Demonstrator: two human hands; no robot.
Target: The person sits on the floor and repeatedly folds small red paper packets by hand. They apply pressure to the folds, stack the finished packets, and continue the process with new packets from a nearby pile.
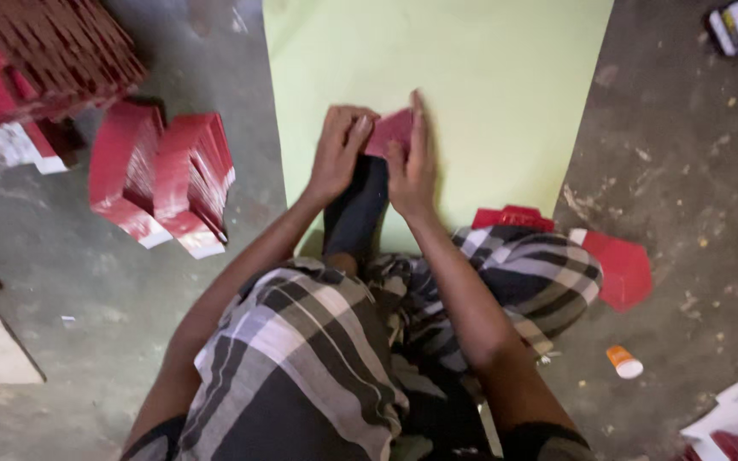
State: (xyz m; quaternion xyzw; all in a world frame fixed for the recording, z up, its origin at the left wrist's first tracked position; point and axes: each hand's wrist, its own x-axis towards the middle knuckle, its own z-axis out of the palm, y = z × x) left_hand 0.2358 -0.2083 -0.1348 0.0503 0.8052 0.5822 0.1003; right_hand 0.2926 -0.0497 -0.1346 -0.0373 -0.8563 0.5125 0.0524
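Left hand (337,152) and right hand (412,166), fingers clamped on a red card piece (389,132), at the green sheet's (489,77) near edge. 2 red card stacks (164,175) lie on the floor left; sheet beyond is bare.

dim, soft focus, slight motion blur

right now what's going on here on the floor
A person sits on a concrete floor in a checked wrap, working over a pale green sheet. Both hands meet on one small red card: the left hand curls on its left edge, the right hand lies flat against its right side. Stacks of red cards stand to the left, and a loose red piece lies to the right beside a small orange-and-white tube.
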